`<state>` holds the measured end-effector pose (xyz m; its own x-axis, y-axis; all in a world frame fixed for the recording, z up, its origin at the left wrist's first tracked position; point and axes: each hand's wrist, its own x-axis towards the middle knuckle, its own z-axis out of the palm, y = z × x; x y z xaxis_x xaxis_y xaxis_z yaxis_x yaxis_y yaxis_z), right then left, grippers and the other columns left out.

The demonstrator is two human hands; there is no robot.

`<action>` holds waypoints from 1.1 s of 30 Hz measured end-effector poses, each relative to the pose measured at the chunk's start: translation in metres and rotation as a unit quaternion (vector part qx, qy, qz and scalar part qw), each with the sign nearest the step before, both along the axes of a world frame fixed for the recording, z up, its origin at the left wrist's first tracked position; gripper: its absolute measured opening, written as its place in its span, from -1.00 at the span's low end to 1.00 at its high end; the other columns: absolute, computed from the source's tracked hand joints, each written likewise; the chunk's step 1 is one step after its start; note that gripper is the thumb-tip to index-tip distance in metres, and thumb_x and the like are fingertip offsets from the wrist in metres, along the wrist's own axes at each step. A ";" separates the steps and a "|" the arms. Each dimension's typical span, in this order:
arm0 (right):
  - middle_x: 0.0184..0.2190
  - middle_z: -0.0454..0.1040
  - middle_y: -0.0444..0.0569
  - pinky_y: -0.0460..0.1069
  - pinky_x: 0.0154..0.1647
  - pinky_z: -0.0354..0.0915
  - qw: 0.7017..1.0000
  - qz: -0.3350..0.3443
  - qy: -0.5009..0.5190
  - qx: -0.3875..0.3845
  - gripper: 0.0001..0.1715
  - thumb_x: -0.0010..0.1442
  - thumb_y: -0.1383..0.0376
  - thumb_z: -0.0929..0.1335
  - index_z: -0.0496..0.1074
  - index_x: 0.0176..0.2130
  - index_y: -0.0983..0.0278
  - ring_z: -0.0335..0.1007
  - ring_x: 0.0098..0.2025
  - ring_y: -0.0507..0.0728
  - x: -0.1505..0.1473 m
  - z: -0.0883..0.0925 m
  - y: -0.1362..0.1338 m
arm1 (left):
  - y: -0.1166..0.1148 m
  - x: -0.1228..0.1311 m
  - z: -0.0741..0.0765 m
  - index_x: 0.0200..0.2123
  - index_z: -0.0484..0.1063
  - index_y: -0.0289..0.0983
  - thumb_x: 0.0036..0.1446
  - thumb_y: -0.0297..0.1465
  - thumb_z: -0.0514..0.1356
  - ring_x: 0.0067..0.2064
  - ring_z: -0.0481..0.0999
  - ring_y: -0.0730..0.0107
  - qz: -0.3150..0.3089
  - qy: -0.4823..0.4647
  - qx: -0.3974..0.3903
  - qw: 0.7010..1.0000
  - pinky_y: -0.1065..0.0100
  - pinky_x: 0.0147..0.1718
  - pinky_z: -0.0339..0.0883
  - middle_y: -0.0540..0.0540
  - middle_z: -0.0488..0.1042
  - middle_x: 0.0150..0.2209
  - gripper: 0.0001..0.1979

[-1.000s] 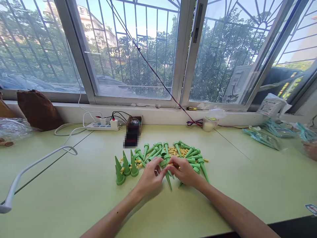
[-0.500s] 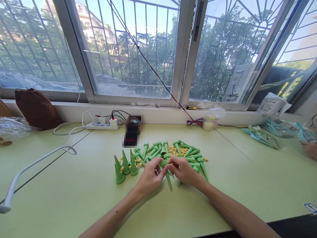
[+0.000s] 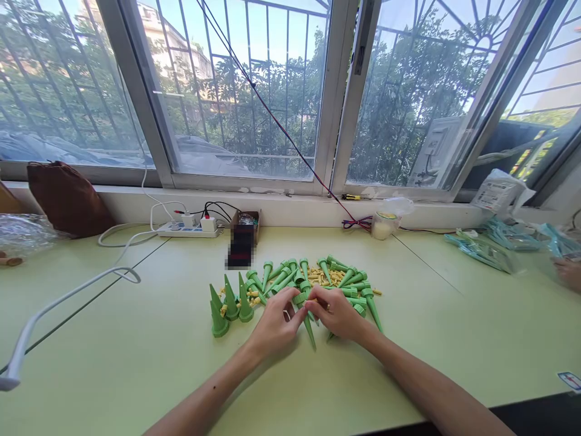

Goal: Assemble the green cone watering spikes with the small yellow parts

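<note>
My left hand (image 3: pixel 280 315) is closed on a green plastic spike (image 3: pixel 309 332), its ribbed cap up and its pointed end toward me. Against that spike's side, my right hand (image 3: pixel 333 310) pinches a small yellow piece, mostly hidden by the fingertips. Beyond both hands lies a heap of similar green spikes (image 3: pixel 282 280), tips in various directions. Small yellow pegs (image 3: pixel 336 277) are piled among them. Left of my left hand, several green spikes (image 3: pixel 230 301) stand upright on their caps, with yellow pieces at their sides.
A white power strip (image 3: pixel 188 230) with cables and a small box (image 3: pixel 251 225) stand at the back. A lidded jar (image 3: pixel 384 226) is by the sill. A white cable (image 3: pixel 40 312) crosses the left. At the far right, another person's hand (image 3: pixel 567 271) is beside blue plastic packets (image 3: pixel 512 235).
Hardly anything differs. Both my hands stay on the same green spike, and the fingers of my right hand shift slightly at its side.
</note>
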<state>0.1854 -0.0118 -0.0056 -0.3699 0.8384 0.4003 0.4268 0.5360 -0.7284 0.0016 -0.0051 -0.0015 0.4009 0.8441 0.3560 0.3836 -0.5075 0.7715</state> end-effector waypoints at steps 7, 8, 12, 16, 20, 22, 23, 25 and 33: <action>-0.63 0.31 -0.21 -0.10 -0.51 0.06 1.000 0.006 0.007 0.005 -0.61 0.37 0.10 0.25 0.27 -0.43 0.24 0.10 -0.59 -0.01 0.000 0.003 0.000 | -0.001 -0.001 0.000 -0.33 0.36 -0.26 0.21 -0.22 0.17 -0.47 0.37 0.46 -0.001 0.002 0.004 1.000 0.45 -0.54 0.27 0.02 0.35 -0.44 -0.78; -0.63 0.31 -0.21 -0.10 -0.50 0.06 1.000 0.006 0.006 0.006 -0.61 0.37 0.10 0.25 0.27 -0.43 0.24 0.11 -0.59 -0.01 0.000 0.003 0.000 | -0.001 -0.001 0.000 -0.33 0.36 -0.26 0.21 -0.22 0.17 -0.47 0.37 0.46 -0.002 0.004 0.005 1.000 0.45 -0.54 0.27 0.02 0.35 -0.44 -0.78; -0.62 0.31 -0.20 -0.09 -0.49 0.07 1.000 0.003 -0.005 0.012 -0.60 0.39 0.12 0.22 0.26 -0.45 0.24 0.12 -0.58 0.00 0.001 0.003 0.000 | -0.002 0.000 0.002 -0.36 0.36 -0.26 0.21 -0.23 0.16 -0.47 0.37 0.46 -0.004 0.004 0.011 1.000 0.45 -0.54 0.26 0.01 0.35 -0.44 -0.78; -0.63 0.31 -0.19 -0.08 -0.49 0.08 1.000 -0.001 -0.015 0.018 -0.58 0.39 0.12 0.21 0.24 -0.47 0.23 0.13 -0.58 0.00 0.001 0.002 0.000 | -0.003 0.001 0.003 -0.37 0.35 -0.26 0.20 -0.23 0.17 -0.47 0.37 0.46 -0.002 0.003 0.012 1.000 0.44 -0.54 0.26 0.00 0.35 -0.42 -0.78; -0.64 0.29 -0.20 -0.08 -0.49 0.07 0.999 -0.003 -0.021 0.025 -0.56 0.40 0.13 0.20 0.21 -0.49 0.23 0.12 -0.58 0.00 0.001 0.001 0.001 | -0.003 0.001 0.002 -0.39 0.35 -0.26 0.19 -0.24 0.18 -0.47 0.38 0.45 0.002 0.003 0.016 1.000 0.43 -0.53 0.27 0.01 0.34 -0.43 -0.79; -0.64 0.29 -0.20 -0.08 -0.49 0.07 0.999 -0.005 -0.026 0.028 -0.56 0.40 0.13 0.20 0.20 -0.49 0.23 0.12 -0.58 0.00 0.001 0.000 0.002 | -0.003 0.001 0.001 -0.40 0.35 -0.25 0.18 -0.25 0.18 -0.47 0.38 0.45 0.002 -0.003 0.019 1.000 0.43 -0.53 0.27 0.01 0.35 -0.44 -0.79; -0.64 0.29 -0.20 -0.08 -0.48 0.07 0.999 -0.006 -0.028 0.029 -0.55 0.40 0.13 0.20 0.19 -0.49 0.23 0.12 -0.58 0.00 0.001 0.000 0.002 | -0.003 0.001 0.001 -0.39 0.35 -0.25 0.17 -0.25 0.19 -0.47 0.38 0.45 0.002 -0.004 0.020 1.000 0.43 -0.53 0.28 0.01 0.35 -0.44 -0.80; -0.64 0.28 -0.20 -0.08 -0.48 0.06 0.999 -0.007 -0.031 0.031 -0.55 0.40 0.13 0.20 0.18 -0.50 0.23 0.12 -0.58 0.00 0.000 -0.001 0.003 | -0.002 0.001 0.000 -0.39 0.36 -0.25 0.17 -0.25 0.19 -0.48 0.39 0.45 0.001 -0.003 0.021 1.000 0.43 -0.52 0.28 0.01 0.35 -0.44 -0.80; -0.64 0.25 -0.21 -0.08 -0.48 0.06 0.999 -0.008 -0.034 0.040 -0.53 0.41 0.13 0.18 0.15 -0.51 0.22 0.10 -0.58 0.01 0.000 -0.001 0.003 | -0.003 0.001 0.001 -0.38 0.39 -0.26 0.18 -0.27 0.19 -0.47 0.39 0.44 0.003 -0.001 0.018 1.000 0.42 -0.52 0.29 0.00 0.36 -0.42 -0.82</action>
<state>0.1858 -0.0089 -0.0066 -0.3854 0.8110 0.4401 0.4827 0.5837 -0.6529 0.0022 -0.0082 -0.0009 0.3945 0.8333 0.3874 0.3859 -0.5328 0.7531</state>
